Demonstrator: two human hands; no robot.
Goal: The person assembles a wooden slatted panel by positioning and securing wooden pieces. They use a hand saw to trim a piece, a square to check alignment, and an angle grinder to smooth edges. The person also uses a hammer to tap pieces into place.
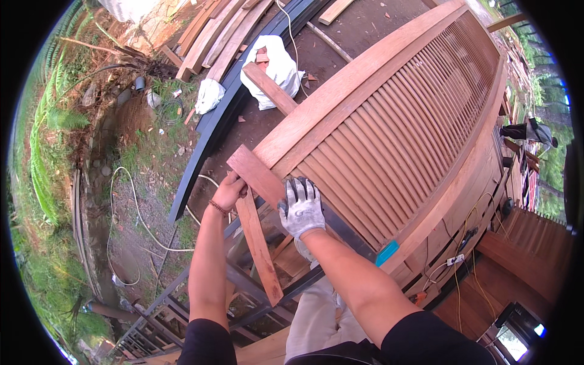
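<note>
A short flat reddish-brown wooden board (254,172) lies across the near left end of a long slatted wooden panel (377,143). My left hand (228,191), bare with a beaded bracelet at the wrist, grips the board's left edge; some fingertips are hidden beneath it. My right hand (302,205), in a grey-white work glove, rests with fingers stretched flat at the board's near end, over the first slats. Its thumb touches the board. Below my hands a narrow wooden strip (258,249) slants down across dark metal bars.
A teal object (387,252) sits on the panel's near edge. Behind stand a white sack (274,73), dark metal beams (228,97) and stacked planks (222,36). Cords and a white power strip (455,260) lie at right. A person (532,132) is at far right.
</note>
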